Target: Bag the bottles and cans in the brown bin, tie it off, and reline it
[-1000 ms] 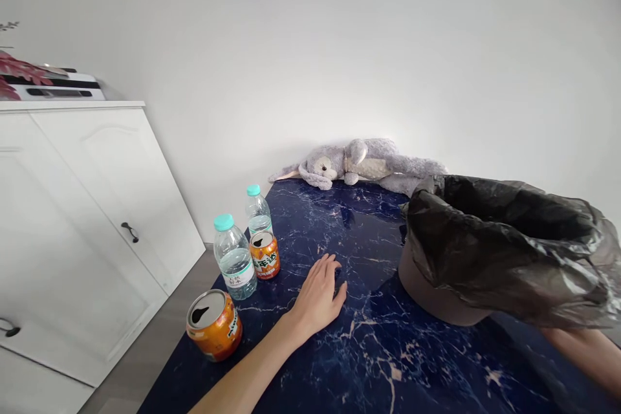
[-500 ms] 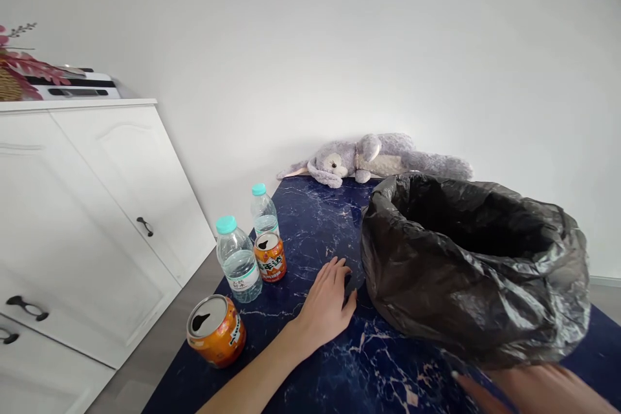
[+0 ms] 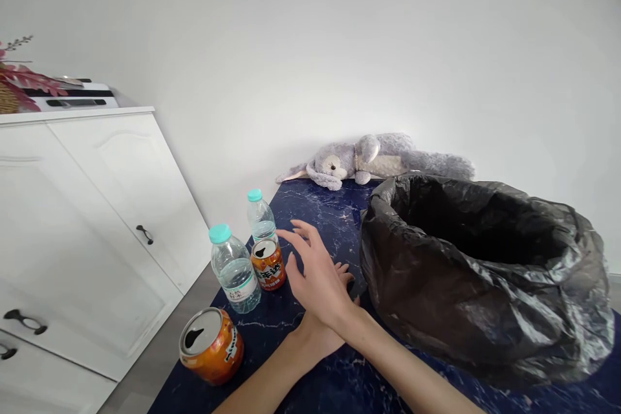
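Note:
My right hand crosses over my left wrist, fingers apart and holding nothing, just right of the farther orange can. My left hand rests on the dark blue marbled table, partly hidden beneath the right one; its visible fingers are spread. Two clear bottles with turquoise caps stand at the table's left side, the nearer bottle and the farther bottle. Closest to me on the left is another opened orange can.
A bin lined with a black bag takes up the right side of the table. A grey plush rabbit lies along the back edge by the wall. White cabinets stand at the left.
My right hand has come from below the black-bagged bin at the lower right, leftward over my left wrist, towards the farther can. My left hand stays on the table.

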Demonstrator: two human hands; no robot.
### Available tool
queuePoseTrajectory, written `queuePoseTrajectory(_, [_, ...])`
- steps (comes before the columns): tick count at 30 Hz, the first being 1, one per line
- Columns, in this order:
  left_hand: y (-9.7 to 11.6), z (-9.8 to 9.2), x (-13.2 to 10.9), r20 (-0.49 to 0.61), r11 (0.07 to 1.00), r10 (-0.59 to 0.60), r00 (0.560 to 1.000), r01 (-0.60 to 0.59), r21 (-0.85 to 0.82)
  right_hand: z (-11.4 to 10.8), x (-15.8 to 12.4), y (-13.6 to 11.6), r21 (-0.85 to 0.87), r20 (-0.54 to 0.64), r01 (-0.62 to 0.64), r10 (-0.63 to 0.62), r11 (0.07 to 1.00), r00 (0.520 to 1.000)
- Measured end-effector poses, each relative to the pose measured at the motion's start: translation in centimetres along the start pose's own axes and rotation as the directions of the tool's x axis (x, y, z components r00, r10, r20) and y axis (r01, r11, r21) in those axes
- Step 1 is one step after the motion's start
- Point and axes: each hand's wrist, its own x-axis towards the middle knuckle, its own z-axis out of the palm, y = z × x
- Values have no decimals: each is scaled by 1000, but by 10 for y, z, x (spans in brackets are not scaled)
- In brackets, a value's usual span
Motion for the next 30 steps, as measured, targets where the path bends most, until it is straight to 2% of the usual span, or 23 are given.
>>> queuePoseTrajectory(5, [-8,-7,3,112,997,79,991,-78,-16,26,37,-9,72,0,21,-21,997,1000])
queuePoseTrajectory(10, [-1,-11,6,135,996,84,987,-83,-10,41,62,-19,101,29,83,-86,991,996])
queuePoseTrajectory(19, [11,-9,0,125,1000,-1,992,5,-30,58,88,-16,114,92,37,-48,993,995])
queuePoseTrajectory(23, [8,-6,-1,144,999,20,989,-14,-42,64,91,-14,88,98,35,-43,996,994])
queuePoseTrajectory(27, [0,-2,-5,99,998,53,994,-49,-45,55,92,-20,58,62,52,-56,997,996])
queuePoseTrajectory(30, [-3,-1,-7,62,995,69,996,-65,-72,26,85,-44,23,2,110,-110,994,994])
